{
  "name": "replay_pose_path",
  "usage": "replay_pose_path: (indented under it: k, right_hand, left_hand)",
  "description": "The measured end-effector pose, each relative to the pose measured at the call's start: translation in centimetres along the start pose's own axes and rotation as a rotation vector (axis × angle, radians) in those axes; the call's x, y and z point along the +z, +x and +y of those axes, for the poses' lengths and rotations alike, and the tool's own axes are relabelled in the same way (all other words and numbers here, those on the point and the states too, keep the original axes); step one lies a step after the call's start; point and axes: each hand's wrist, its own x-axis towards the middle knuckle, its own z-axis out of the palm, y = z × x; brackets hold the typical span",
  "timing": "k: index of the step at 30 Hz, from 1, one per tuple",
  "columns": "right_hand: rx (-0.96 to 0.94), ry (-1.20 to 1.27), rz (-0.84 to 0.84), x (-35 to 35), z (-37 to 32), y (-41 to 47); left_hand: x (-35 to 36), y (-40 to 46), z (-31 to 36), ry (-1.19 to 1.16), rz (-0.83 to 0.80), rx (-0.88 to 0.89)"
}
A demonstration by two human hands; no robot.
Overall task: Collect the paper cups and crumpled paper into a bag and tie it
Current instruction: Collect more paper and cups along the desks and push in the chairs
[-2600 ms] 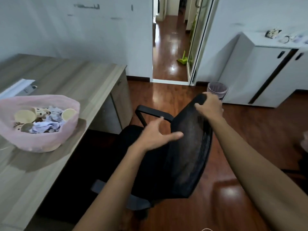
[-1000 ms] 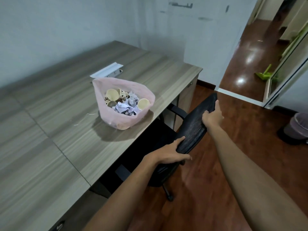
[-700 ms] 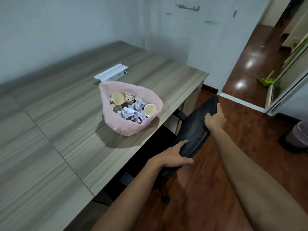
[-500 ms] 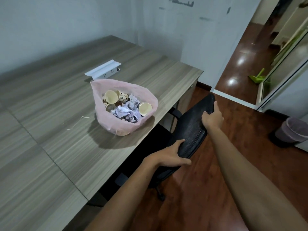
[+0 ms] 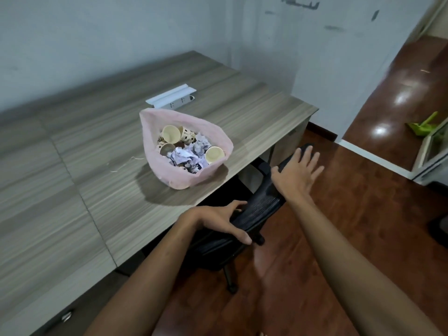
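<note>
- Wood-grain table (image 5: 72, 170) carries the open pink bag (image 5: 155, 146) holding paper cups (image 5: 171, 133) and crumpled paper (image 5: 183, 155).
- My left hand (image 5: 219, 220) curls over the black chair back (image 5: 260, 207).
- My right hand (image 5: 297, 174) rests spread flat on its top.

Translucent pale-pink plastic bag (image 5: 155, 132); cream paper cups (image 5: 171, 134) are seen inside, some spotted dark brown on cream. White-to-lilac crumpled paper (image 5: 184, 155) is mixed in. Grey-brown wood-grain laminate desk (image 5: 72, 151), streaked horizontally. White plastic power strip (image 5: 171, 97). Black mesh office chair (image 5: 254, 209). Glossy reddish-brown wooden floor (image 5: 363, 214). Lime-green dustpan (image 5: 423, 126). Pale grey scuffed wall (image 5: 121, 32).
</note>
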Motion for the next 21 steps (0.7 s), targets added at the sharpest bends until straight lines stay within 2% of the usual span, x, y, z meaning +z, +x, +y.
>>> replay_pose_path:
  k: [2,5,7,10,12,18,21]
  right_hand:
    - [-0.164,-0.073,0.009,0.0,-0.4,0.5]
    - [-0.301,-0.028,-0.091,0.2,-2.0,1.7]
    - [-0.365,0.038,-0.195,0.6,-3.4,2.6]
    - [-0.345,0.168,-0.387,1.5,-6.0,4.4]
    - [-0.314,0.221,-0.506,2.7,-7.8,5.8]
    - [-0.09,0.335,-0.639,9.0,-12.2,9.1]
    - [0.047,0.412,-0.622,11.5,-13.3,10.4]
  left_hand:
    - [-0.6,-0.5,0.3,-0.024,0.068,-0.043]
    - [-2.2,-1.6,0.2,-0.049,0.369,-0.034]
    - [-3.2,-2.6,-0.4,-0.182,0.577,-0.053]
    - [-5.7,-3.5,-1.8,-0.286,0.969,-0.134]
    - [-7.7,-4.0,-3.4,-0.369,1.161,-0.195]
    - [-13.8,-4.1,-7.9,-0.405,1.447,-0.34]
    - [-16.6,-2.4,-9.8,-0.405,1.438,-0.412]
